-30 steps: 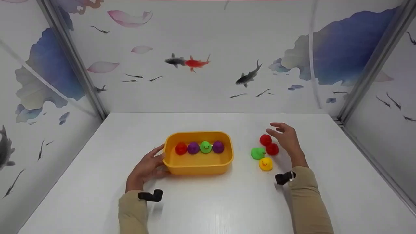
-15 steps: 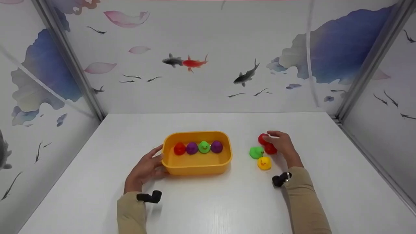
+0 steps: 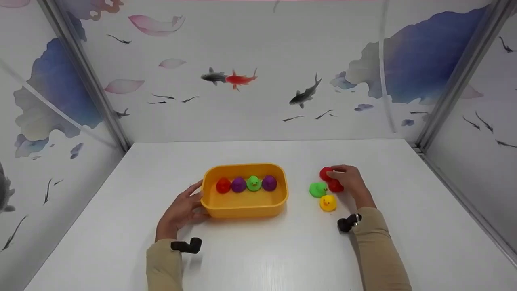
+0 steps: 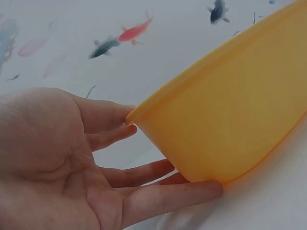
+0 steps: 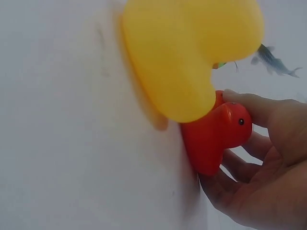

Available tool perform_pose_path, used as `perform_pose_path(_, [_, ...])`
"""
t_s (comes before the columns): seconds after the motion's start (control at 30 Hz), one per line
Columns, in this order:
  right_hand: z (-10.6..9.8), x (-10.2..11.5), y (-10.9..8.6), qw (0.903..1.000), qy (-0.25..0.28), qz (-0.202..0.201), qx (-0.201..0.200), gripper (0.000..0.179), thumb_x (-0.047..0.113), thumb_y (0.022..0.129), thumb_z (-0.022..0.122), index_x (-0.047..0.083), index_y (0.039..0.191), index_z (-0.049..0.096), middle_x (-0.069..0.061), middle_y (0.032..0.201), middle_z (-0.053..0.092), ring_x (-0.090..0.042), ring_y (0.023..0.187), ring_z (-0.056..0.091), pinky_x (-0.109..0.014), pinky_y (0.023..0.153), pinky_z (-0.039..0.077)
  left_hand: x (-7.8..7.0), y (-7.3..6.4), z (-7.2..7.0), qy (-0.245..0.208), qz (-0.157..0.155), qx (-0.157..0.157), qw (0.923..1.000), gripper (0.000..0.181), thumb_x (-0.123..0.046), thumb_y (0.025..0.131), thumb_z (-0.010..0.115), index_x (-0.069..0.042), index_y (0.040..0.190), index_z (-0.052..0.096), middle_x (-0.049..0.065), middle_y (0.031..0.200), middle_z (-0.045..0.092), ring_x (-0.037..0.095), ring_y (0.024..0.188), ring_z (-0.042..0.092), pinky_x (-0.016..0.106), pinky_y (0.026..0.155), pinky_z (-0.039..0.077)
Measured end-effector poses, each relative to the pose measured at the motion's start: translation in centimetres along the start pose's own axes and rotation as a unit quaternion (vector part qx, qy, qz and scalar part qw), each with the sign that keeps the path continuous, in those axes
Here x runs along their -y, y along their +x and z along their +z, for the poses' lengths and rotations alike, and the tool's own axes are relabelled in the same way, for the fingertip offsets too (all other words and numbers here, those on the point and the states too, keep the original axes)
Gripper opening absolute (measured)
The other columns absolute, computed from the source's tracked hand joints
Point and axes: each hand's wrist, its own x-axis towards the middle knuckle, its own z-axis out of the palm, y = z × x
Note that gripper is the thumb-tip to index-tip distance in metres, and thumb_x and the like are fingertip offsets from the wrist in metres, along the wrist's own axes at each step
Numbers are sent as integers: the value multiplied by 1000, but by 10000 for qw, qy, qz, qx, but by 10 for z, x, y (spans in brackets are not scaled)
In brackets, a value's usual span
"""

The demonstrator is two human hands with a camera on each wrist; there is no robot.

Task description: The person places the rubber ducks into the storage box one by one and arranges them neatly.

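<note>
A yellow plastic tub (image 3: 244, 212) stands on the table, holding a row of small rubber ducks: a red one (image 3: 223, 185), a green one (image 3: 253, 183) and two purple ones (image 3: 238, 184). My left hand (image 3: 183, 210) touches the tub's left end, fingers fairly straight; in the left wrist view, fingertips (image 4: 211, 188) lie against its wall and rim. To the right, my right hand (image 3: 350, 180) pinches the farther red rubber duck (image 3: 325, 173) between thumb and fingers. The nearer red duck (image 5: 204, 141) sits under that hand, partly hidden.
A green duck (image 3: 318, 190) and a yellow duck (image 3: 328, 203) sit just left of and nearer than the red pair. The white table (image 3: 258, 250) is enclosed by walls printed with fish and petals. Both wrists wear small black cameras (image 3: 349, 223).
My right hand has come down and slightly left from above the red ducks, and its fingers have closed on the farther one. The left hand keeps its place at the tub.
</note>
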Motion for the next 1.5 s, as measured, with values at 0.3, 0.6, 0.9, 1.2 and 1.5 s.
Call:
perform_pose_path(0.3, [1, 7, -3, 10000, 3, 80, -33, 59, 33, 97, 64, 6, 146, 47, -20, 152, 43, -36, 135, 40, -45, 118, 41, -3, 0, -1, 102, -82, -48, 9999, 54, -32, 105, 50, -32, 157, 33, 15, 154, 46, 34, 131, 55, 48, 101, 55])
perform_pose_path(0.6, [-6, 30, -17, 9996, 165, -51, -233, 63, 41, 95, 66, 10, 146, 45, -16, 150, 46, -34, 133, 45, -46, 117, 41, -3, 1, 1, 56, -137, -67, 9999, 53, -33, 106, 49, -34, 157, 33, 14, 153, 46, 35, 132, 53, 47, 101, 55])
perform_pose_path(0.9, [-2, 58, -42, 9952, 443, -854, -181, 61, 41, 96, 65, 8, 144, 46, -16, 150, 47, -37, 131, 52, -46, 117, 42, -2, 0, 2, 50, -88, -46, 9999, 52, -31, 107, 47, -33, 157, 32, 14, 154, 45, 35, 132, 54, 47, 99, 57])
perform_pose_path(1.2, [24, 88, -63, 9923, 384, -1178, -72, 54, 39, 95, 67, 16, 142, 54, -13, 146, 53, -36, 126, 56, -44, 111, 49, -3, 3, 4, -47, -176, -45, 9998, 54, -31, 106, 49, -34, 157, 32, 14, 156, 42, 37, 136, 50, 48, 100, 55])
perform_pose_path(1.5, [62, 112, -83, 9878, 390, -1459, 390, 49, 38, 92, 72, 15, 134, 60, -12, 136, 62, -32, 120, 60, -46, 111, 49, 0, 2, 1, 67, -95, -49, 9999, 54, -33, 106, 49, -34, 157, 33, 14, 154, 45, 36, 133, 53, 49, 100, 55])
